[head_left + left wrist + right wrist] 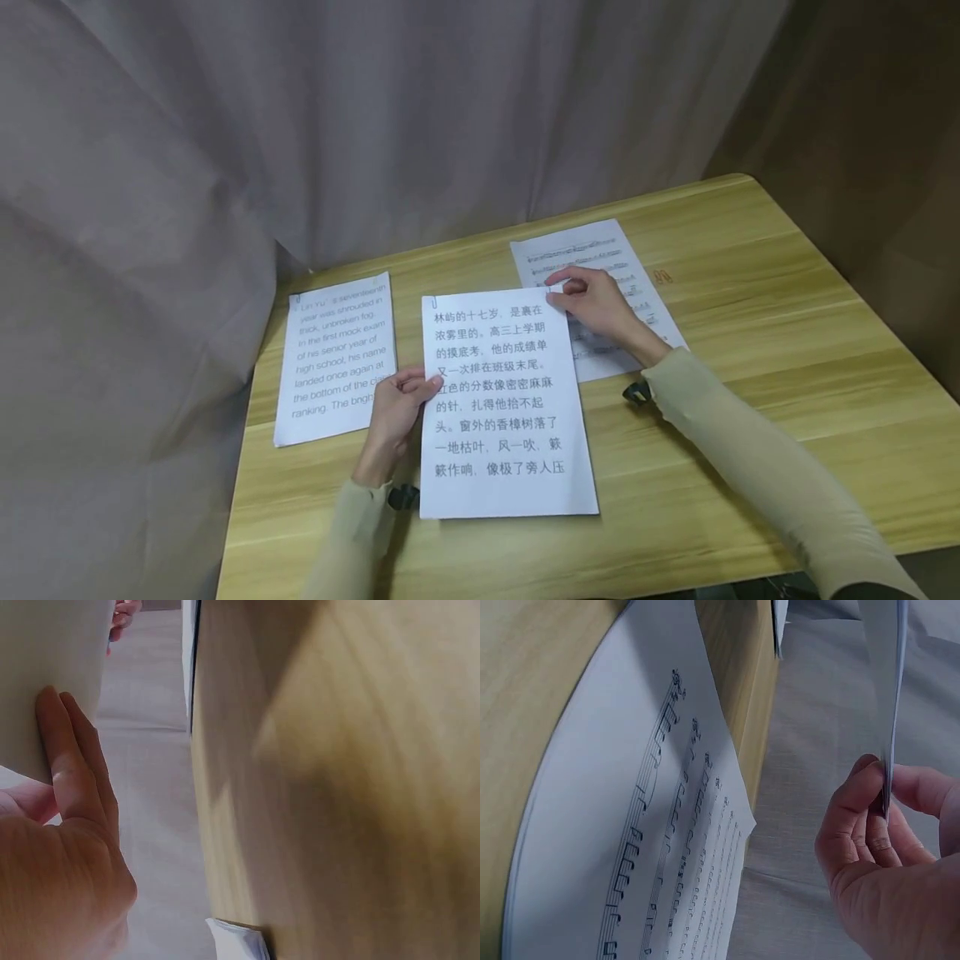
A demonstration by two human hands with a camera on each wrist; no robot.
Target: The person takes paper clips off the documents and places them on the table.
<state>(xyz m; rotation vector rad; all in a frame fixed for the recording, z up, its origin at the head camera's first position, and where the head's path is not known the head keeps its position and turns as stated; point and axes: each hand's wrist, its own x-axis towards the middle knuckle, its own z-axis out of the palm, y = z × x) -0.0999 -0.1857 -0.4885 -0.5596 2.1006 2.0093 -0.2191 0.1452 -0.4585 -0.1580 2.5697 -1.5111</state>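
Observation:
A stack of paper sheets (495, 400) printed with large Chinese characters is held up above the table, facing me. My left hand (397, 417) grips its left edge, the thumb in front; in the left wrist view the fingers (69, 761) lie along the back. My right hand (596, 310) pinches the top right corner between thumb and fingers, seen edge-on in the right wrist view. A paper clip (433, 302) sits on the stack's top left corner. Whether another clip is under the right fingertips, I cannot tell.
On the left lies a clipped stack of English text (330, 358). Sheet music (600, 358) lies behind my right hand, with orange-brown paper clips (663, 277) beside it. A grey curtain (420, 125) hangs behind the wooden table (787, 400).

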